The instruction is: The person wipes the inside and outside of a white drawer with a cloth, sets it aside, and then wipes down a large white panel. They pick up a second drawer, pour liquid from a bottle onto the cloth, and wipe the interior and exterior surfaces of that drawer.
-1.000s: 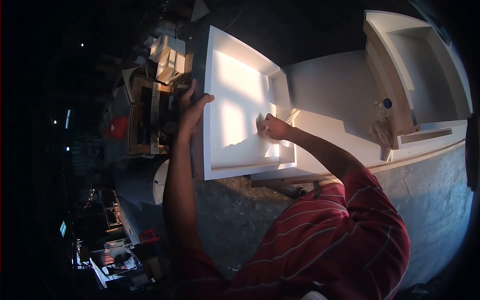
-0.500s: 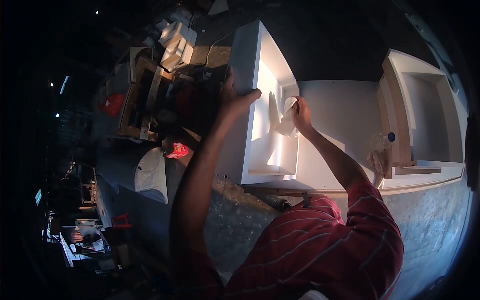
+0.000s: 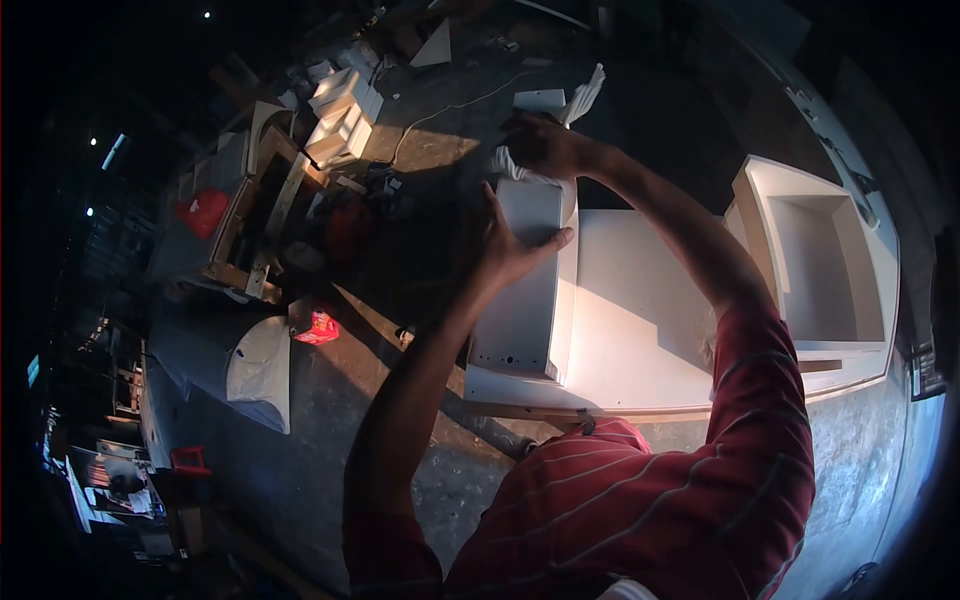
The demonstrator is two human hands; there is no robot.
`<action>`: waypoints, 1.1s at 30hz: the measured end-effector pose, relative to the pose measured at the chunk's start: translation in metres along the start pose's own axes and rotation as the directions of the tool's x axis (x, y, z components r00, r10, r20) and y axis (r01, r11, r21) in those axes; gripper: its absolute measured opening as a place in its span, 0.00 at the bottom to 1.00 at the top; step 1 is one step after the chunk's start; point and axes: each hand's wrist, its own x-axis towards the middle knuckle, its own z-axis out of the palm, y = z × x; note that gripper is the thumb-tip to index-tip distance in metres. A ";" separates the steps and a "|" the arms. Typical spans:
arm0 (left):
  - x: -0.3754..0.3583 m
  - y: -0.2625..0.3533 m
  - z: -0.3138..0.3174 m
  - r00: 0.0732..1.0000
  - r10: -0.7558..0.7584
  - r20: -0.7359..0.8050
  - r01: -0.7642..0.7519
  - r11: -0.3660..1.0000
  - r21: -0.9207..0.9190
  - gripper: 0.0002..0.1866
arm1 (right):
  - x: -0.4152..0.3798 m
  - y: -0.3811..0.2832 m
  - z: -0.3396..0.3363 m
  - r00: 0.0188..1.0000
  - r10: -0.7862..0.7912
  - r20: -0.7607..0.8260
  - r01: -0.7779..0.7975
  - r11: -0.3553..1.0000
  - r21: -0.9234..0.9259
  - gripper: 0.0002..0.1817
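white box [image 3: 514, 300] stands on the table's [image 3: 630, 290] left end; brace it with left hand [image 3: 512, 255], fingers spread. right hand [image 3: 545, 148] looks closed on striped cloth [image 3: 585, 98], poorly lit; press evenly.

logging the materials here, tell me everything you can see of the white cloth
The white cloth looks like soft fabric, with ribs or folds running along it. It is bunched in the right hand, which hides its middle. One loose end juts out beyond the hand; another part shows on the hand's near side, at the far end of the white box, seemingly against it. Its full outline cannot be made out.
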 end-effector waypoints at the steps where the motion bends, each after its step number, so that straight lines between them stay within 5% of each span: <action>1: -0.003 -0.003 0.004 0.999 0.036 -0.031 -0.035 0.999 0.018 0.68 | -0.004 0.024 0.003 0.983 -0.124 0.134 0.161 0.937 -0.310 0.08; 2: -0.005 -0.004 0.006 0.996 0.067 -0.058 -0.064 0.997 0.037 0.69 | -0.009 0.051 0.007 0.978 -0.007 0.208 0.066 0.958 -0.278 0.10; 4: 0.000 -0.006 0.010 0.999 0.037 -0.014 -0.036 0.997 0.065 0.70 | -0.024 0.120 0.038 0.787 0.462 0.409 -0.444 0.884 -0.144 0.14; 5: 0.009 -0.019 0.023 0.990 0.126 -0.066 -0.118 0.987 0.106 0.68 | -0.038 0.158 0.066 0.700 0.577 0.421 -0.562 0.809 -0.176 0.16; 8: 0.023 -0.031 0.036 0.966 0.206 -0.160 -0.173 0.965 0.197 0.65 | 0.001 0.099 0.018 0.658 0.690 0.303 -0.688 0.714 -0.132 0.20; 9: 0.016 -0.022 0.030 0.968 0.206 -0.144 -0.174 0.962 0.209 0.65 | -0.001 0.088 0.011 0.770 0.508 0.386 -0.457 0.861 -0.223 0.21; 10: 0.011 -0.016 0.027 0.970 0.207 -0.128 -0.176 0.959 0.221 0.66 | -0.008 0.071 0.016 0.810 0.518 0.276 -0.467 0.854 -0.232 0.21; 12: 0.012 -0.012 0.025 0.982 0.167 -0.093 -0.151 0.977 0.153 0.68 | -0.015 0.030 -0.005 0.912 0.271 0.308 -0.187 0.942 -0.277 0.19; 14: 0.009 -0.007 0.024 0.975 0.198 -0.099 -0.168 0.953 0.253 0.70 | 0.003 -0.031 -0.054 0.792 0.481 0.376 -0.567 0.807 0.162 0.18; 15: 0.006 -0.003 0.023 0.974 0.200 -0.108 -0.170 0.956 0.241 0.70 | 0.010 -0.049 -0.073 0.740 0.518 0.429 -0.627 0.762 0.163 0.14; 16: 0.004 0.002 0.021 0.978 0.182 -0.107 -0.146 0.949 0.280 0.70 | 0.011 -0.049 -0.079 0.740 0.515 0.432 -0.624 0.766 0.153 0.14; 18: 0.003 0.009 0.018 0.978 0.178 -0.105 -0.136 0.937 0.321 0.71 | 0.011 -0.046 -0.095 0.918 0.396 0.005 -0.396 0.916 0.064 0.10; 20: 0.000 0.010 0.016 0.984 0.140 -0.106 -0.098 0.940 0.327 0.71 | 0.031 -0.028 -0.126 0.823 0.551 -0.137 -0.557 0.831 0.001 0.05; 22: 0.004 0.003 0.022 0.978 0.153 -0.140 -0.101 0.942 0.319 0.70 | 0.055 -0.007 -0.153 0.581 0.774 -0.251 -0.762 0.626 0.169 0.12; 24: 0.008 -0.001 0.023 0.972 0.161 -0.173 -0.100 0.944 0.314 0.70 | 0.080 0.005 -0.180 0.563 0.782 -0.268 -0.777 0.611 0.148 0.16; 26: 0.008 -0.002 0.014 0.976 0.111 -0.186 -0.107 0.994 0.033 0.62 | 0.096 0.016 -0.193 0.549 0.820 -0.164 -0.620 0.531 0.578 0.17; 27: 0.005 -0.003 0.010 0.977 0.113 -0.182 -0.110 0.994 0.031 0.62 | 0.098 0.014 -0.191 0.546 0.821 -0.164 -0.623 0.530 0.575 0.17; 29: -0.010 -0.003 -0.005 0.973 0.058 -0.224 -0.080 0.993 -0.088 0.48 | 0.103 0.003 -0.183 0.607 0.787 -0.112 -0.378 0.410 0.830 0.13; 31: -0.024 -0.019 -0.019 0.972 0.068 -0.226 -0.096 0.989 -0.114 0.43 | 0.087 -0.029 -0.171 0.618 0.786 -0.027 -0.573 0.473 0.669 0.16; 33: -0.043 -0.035 -0.031 0.969 0.074 -0.236 -0.111 0.983 -0.144 0.37 | 0.054 -0.070 -0.142 0.896 0.442 0.044 -0.436 0.857 0.275 0.14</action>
